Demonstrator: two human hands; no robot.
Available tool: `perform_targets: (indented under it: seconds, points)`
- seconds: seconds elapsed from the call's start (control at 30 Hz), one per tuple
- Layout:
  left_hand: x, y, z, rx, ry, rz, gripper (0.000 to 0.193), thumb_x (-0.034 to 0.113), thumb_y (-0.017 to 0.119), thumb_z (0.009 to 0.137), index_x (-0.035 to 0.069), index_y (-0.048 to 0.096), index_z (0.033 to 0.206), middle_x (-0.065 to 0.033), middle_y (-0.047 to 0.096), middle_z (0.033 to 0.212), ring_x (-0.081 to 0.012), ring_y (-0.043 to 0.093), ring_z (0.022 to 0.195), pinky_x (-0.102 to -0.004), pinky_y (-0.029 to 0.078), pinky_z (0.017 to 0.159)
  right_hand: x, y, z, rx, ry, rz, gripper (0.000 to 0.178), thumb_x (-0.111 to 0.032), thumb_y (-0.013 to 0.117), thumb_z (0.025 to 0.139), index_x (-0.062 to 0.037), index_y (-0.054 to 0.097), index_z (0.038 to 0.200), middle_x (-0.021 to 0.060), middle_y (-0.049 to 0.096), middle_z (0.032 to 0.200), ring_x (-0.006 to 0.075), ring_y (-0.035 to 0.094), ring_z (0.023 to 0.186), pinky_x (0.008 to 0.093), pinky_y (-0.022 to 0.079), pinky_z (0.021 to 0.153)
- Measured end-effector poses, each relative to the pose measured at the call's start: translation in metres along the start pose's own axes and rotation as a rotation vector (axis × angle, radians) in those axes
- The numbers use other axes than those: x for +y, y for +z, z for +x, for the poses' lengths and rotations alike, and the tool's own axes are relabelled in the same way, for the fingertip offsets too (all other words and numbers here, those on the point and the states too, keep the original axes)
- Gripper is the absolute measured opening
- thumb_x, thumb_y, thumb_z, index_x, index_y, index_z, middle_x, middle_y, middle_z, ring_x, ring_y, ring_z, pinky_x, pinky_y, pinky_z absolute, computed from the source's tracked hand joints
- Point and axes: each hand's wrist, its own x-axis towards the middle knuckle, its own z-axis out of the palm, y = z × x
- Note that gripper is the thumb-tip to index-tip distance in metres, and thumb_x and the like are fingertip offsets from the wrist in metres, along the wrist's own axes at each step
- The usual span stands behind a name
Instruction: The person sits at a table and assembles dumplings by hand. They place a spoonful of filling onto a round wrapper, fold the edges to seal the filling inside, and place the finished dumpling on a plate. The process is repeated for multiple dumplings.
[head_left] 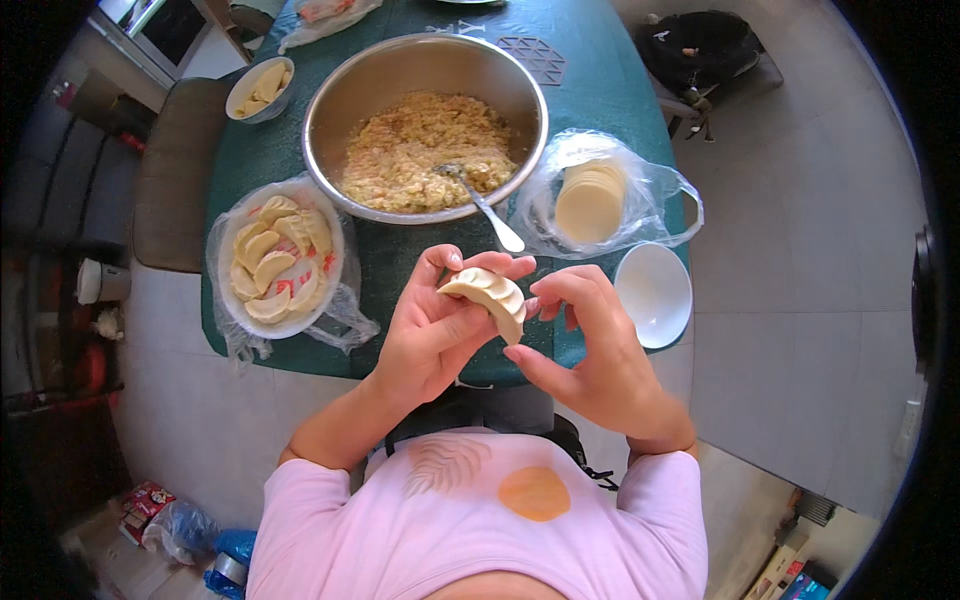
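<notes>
A pale, pleated dumpling [487,297] rests in my left hand [435,325], held between the thumb and the fingers. Beside its right end is my right hand [595,345], with thumb and forefinger apart and fingertips close to the dough. Beyond my hands stands a large steel bowl [318,165] of chopped filling [425,140], with a metal spoon [490,212] leaning in it. Round dumpling wrappers [590,203] are stacked in a clear plastic bag [540,190] at the right. Several finished dumplings [262,252] lie in a bag-lined dish [338,245] at the left.
A white bowl [655,297] sits at the table's right edge. Farther back left is a small bowl [278,112] holding dumplings. The green tablecloth [590,90] carries a dark trivet [532,60]. A brown chair [180,175] stands left; a stool with a black bag [700,55] stands right.
</notes>
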Motion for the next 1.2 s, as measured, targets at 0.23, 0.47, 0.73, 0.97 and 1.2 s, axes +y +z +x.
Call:
perform_targets:
  seconds: [0.23,0.47,0.73,0.97,1.2]
  points:
    - [0.019,-0.027,-0.016,-0.100,0.113,0.005,0.036,-0.008,0.054,0.086,0.015,0.038,0.108,-0.0141,0.049,0.130,-0.0348,0.030,0.135,-0.0477,0.039,0.103,-0.001,0.044,0.012,0.101,-0.170,-0.112,0.051,-0.004,0.075,0.067,-0.0030,0.051,0.113,0.0149,0.052,0.101,0.0309,0.054,0.087,0.0372,0.047,0.074]
    - [0.042,-0.034,-0.038,0.047,0.187,0.220,0.030,-0.001,0.058,0.087,0.013,0.040,0.107,-0.0221,0.046,0.133,-0.0400,0.034,0.131,-0.0495,0.039,0.103,0.000,0.079,0.035,0.009,-0.209,-0.070,0.045,-0.002,0.072,0.067,-0.0020,0.056,0.109,0.0138,0.059,0.095,0.0304,0.055,0.086,0.0370,0.046,0.075]
    - [0.064,-0.059,-0.072,0.353,0.449,0.755,0.013,0.004,0.061,0.088,0.002,0.054,0.099,-0.0219,0.059,0.112,-0.0250,0.063,0.097,-0.0378,0.057,0.080,-0.004,0.110,0.047,-0.081,0.075,0.309,0.030,-0.003,0.069,0.077,-0.0006,0.058,0.105,0.0114,0.060,0.089,0.0199,0.062,0.081,0.0283,0.052,0.071]
    - [0.079,-0.061,-0.098,0.290,0.315,0.865,0.026,-0.001,0.059,0.087,0.000,0.050,0.111,-0.0213,0.054,0.123,-0.0211,0.060,0.102,-0.0326,0.055,0.081,0.001,0.130,0.041,-0.263,0.275,0.445,0.029,-0.003,0.065,0.081,0.0017,0.056,0.108,0.0130,0.063,0.095,0.0160,0.064,0.083,0.0277,0.053,0.073]
    - [0.089,-0.069,-0.115,0.299,0.221,1.343,0.014,0.001,0.064,0.083,0.002,0.064,0.096,-0.0135,0.063,0.112,-0.0167,0.063,0.089,-0.0272,0.052,0.074,-0.006,0.142,0.038,-0.443,0.271,0.396,0.033,-0.007,0.067,0.081,0.0018,0.054,0.111,0.0144,0.064,0.097,0.0175,0.064,0.082,0.0288,0.052,0.070]
